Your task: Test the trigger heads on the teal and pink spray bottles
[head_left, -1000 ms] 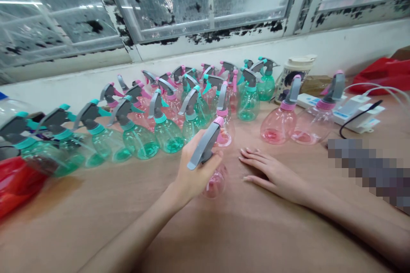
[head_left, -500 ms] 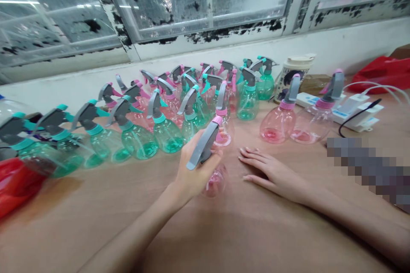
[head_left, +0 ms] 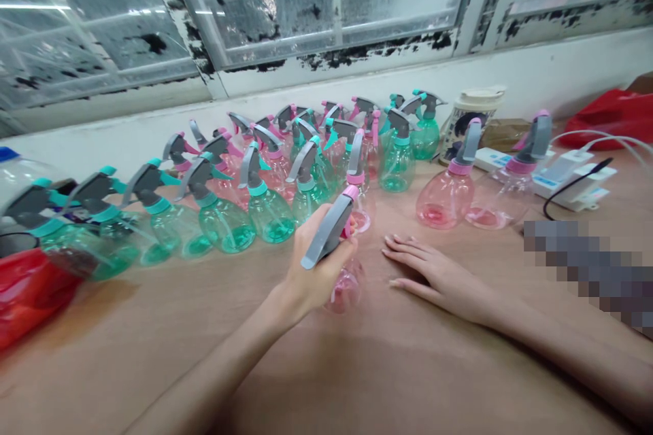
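Note:
My left hand (head_left: 313,272) is wrapped round the neck of a pink spray bottle (head_left: 344,292) with a grey and pink trigger head. The bottle is on the table, its head tilted, and my fingers partly hide its neck and trigger. My right hand (head_left: 428,268) lies flat on the wooden table (head_left: 408,367), palm down with fingers apart, holding nothing. Just behind the held bottle stands another pink spray bottle (head_left: 361,200). Two more, a pink spray bottle (head_left: 443,197) and a paler pink spray bottle (head_left: 497,200), stand beyond my right hand.
Green spray bottles (head_left: 273,214) and pink ones crowd the back and left of the table. A printed cup (head_left: 466,126) stands near the wall. White power strips (head_left: 571,183) with cables lie at right. Red plastic bags lie at left (head_left: 38,292) and far right (head_left: 612,115).
The view has shifted slightly, so things appear a little further right. My left hand keeps its grip on the pink spray bottle, and my right hand stays flat on the table.

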